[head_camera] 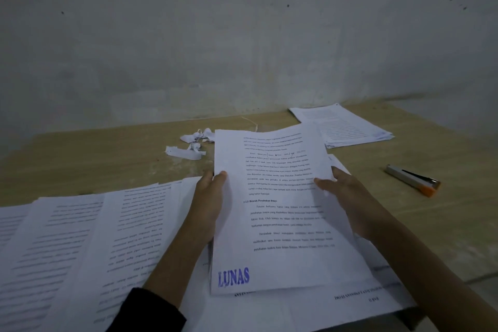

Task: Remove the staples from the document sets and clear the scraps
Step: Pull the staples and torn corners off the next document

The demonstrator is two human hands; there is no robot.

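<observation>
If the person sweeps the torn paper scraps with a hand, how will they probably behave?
The paper scraps look thin and curled, so they are probably very light and may scatter rather than slide together. They lie in several separate pieces, so pinching one likely lifts only that piece.

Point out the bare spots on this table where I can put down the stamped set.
Bare wood lies left of the paper scraps, behind the fanned pages, and between the far stack and the stapler. More lies on the near side of the stapler. The near left and the space under the stamped set are covered in sheets.
</observation>
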